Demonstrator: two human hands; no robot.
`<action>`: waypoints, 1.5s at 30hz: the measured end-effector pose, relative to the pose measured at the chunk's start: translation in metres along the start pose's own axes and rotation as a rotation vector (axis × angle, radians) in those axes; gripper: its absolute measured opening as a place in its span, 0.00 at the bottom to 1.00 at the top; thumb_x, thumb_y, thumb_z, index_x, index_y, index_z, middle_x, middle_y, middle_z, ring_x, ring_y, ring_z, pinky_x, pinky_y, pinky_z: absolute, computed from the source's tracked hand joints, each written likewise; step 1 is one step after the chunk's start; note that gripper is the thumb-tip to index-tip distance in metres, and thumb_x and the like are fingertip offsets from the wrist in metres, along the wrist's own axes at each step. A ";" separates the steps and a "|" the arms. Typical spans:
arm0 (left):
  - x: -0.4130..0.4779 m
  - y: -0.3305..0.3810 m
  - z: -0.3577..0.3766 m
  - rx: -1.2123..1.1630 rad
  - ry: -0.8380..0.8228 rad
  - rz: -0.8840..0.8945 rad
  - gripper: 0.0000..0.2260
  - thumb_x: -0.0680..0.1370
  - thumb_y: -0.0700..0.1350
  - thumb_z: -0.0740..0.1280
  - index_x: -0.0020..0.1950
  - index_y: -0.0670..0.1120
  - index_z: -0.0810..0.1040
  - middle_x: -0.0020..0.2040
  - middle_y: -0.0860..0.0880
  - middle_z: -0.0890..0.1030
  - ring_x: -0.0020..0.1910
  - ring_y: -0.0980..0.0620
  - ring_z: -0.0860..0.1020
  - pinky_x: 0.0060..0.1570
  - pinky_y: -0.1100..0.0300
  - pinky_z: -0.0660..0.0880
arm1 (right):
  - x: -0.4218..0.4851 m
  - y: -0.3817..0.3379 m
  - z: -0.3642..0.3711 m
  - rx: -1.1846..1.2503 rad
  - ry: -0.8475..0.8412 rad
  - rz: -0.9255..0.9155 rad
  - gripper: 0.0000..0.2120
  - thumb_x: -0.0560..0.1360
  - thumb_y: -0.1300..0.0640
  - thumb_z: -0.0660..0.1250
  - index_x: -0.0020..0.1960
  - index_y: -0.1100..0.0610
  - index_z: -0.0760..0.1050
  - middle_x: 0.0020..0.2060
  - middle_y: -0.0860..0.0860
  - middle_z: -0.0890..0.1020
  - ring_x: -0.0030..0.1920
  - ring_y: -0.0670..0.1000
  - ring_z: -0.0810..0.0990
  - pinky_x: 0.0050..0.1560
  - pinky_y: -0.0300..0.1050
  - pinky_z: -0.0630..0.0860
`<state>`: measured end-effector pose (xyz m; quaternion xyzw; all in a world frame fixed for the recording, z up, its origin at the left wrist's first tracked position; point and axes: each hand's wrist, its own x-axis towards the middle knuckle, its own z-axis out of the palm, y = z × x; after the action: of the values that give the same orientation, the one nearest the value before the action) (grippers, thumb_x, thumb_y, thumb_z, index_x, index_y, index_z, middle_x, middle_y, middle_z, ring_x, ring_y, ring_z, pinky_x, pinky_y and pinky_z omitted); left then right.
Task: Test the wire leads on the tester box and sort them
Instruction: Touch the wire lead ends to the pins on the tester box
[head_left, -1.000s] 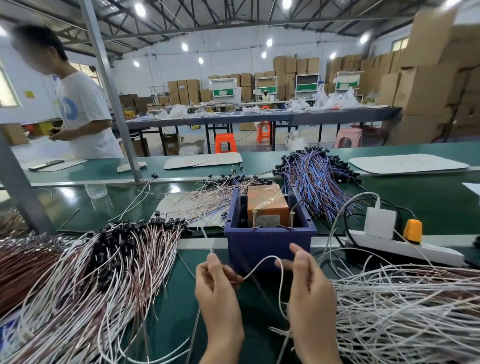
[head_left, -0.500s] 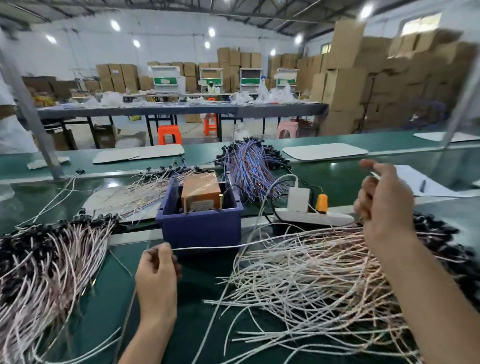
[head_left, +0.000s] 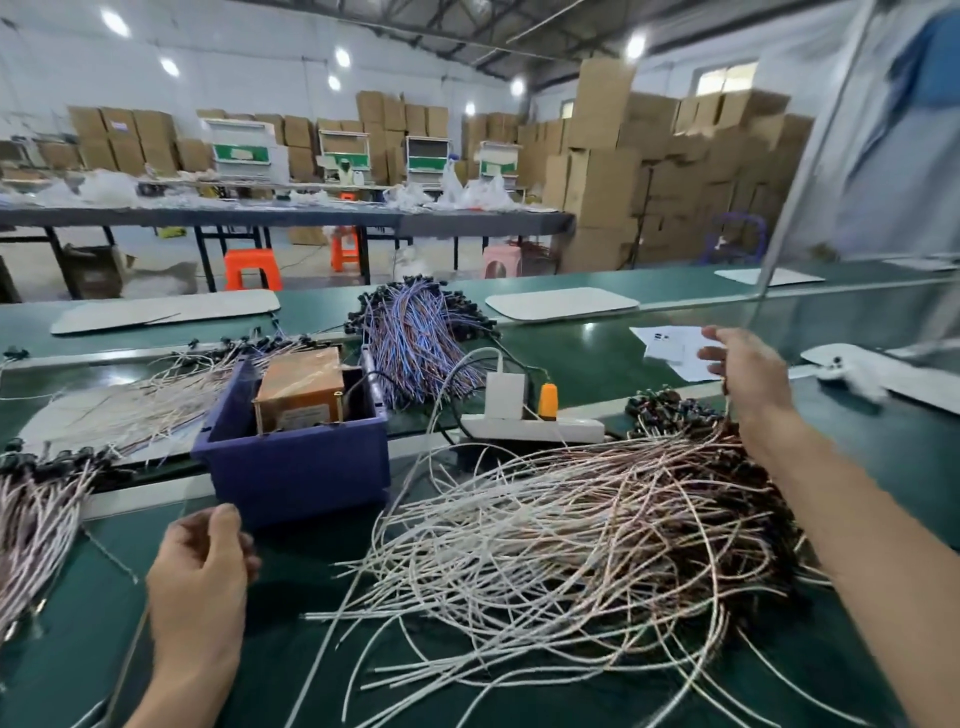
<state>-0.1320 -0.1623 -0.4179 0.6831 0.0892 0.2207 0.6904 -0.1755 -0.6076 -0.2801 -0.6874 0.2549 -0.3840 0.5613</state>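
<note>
The white lead seen stretched taut between the two hands half a second ago is no longer drawn across. The right hand (head_left: 748, 374) has been carried outward and lowered over the far black-tipped end of the loose pile of leads (head_left: 571, 530), and its fist has been loosened. Whether anything is gripped there cannot be told. The left hand (head_left: 200, 566) has been kept in front of the blue bin (head_left: 301, 473), its fingers curled and its thumb pressed to the forefinger, pinching a thin, blurred wire lead (head_left: 185, 501).

The tester box (head_left: 300, 387) is seated upright inside the blue bin, just beyond the left thumb. A sorted bundle (head_left: 36, 514) is laid at the left edge, and the loose pile is spread to the right of the bin, almost reaching the near edge of the green counter (head_left: 311, 649). A bare strip of counter is left between the left hand and the pile.

Behind the pile a power strip (head_left: 535, 428) is set on the counter, with a purple bundle (head_left: 415, 343) farther back and papers (head_left: 675, 348) near the right hand.
</note>
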 end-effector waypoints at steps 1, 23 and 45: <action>0.000 0.000 0.000 -0.002 -0.001 -0.004 0.07 0.83 0.49 0.63 0.50 0.46 0.76 0.39 0.46 0.78 0.34 0.50 0.75 0.44 0.49 0.74 | 0.000 0.001 0.001 -0.048 0.015 -0.032 0.14 0.81 0.54 0.58 0.59 0.54 0.80 0.48 0.50 0.81 0.49 0.49 0.75 0.50 0.45 0.70; 0.057 0.033 -0.056 0.308 -0.190 -0.029 0.09 0.81 0.44 0.64 0.42 0.44 0.77 0.30 0.53 0.80 0.27 0.58 0.76 0.26 0.63 0.71 | -0.284 -0.017 0.231 0.091 -0.812 -0.349 0.09 0.83 0.56 0.59 0.56 0.45 0.76 0.42 0.46 0.82 0.35 0.42 0.76 0.37 0.36 0.70; 0.159 0.024 -0.113 1.359 0.015 0.015 0.12 0.82 0.48 0.60 0.46 0.43 0.78 0.41 0.46 0.79 0.44 0.43 0.77 0.51 0.51 0.73 | -0.301 0.039 0.265 0.167 -0.989 0.160 0.14 0.83 0.60 0.58 0.51 0.48 0.80 0.39 0.46 0.85 0.39 0.44 0.81 0.45 0.41 0.78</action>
<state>-0.0433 0.0069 -0.3715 0.9643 0.2082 0.1250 0.1058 -0.1295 -0.2286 -0.4102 -0.7179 -0.0210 0.0125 0.6957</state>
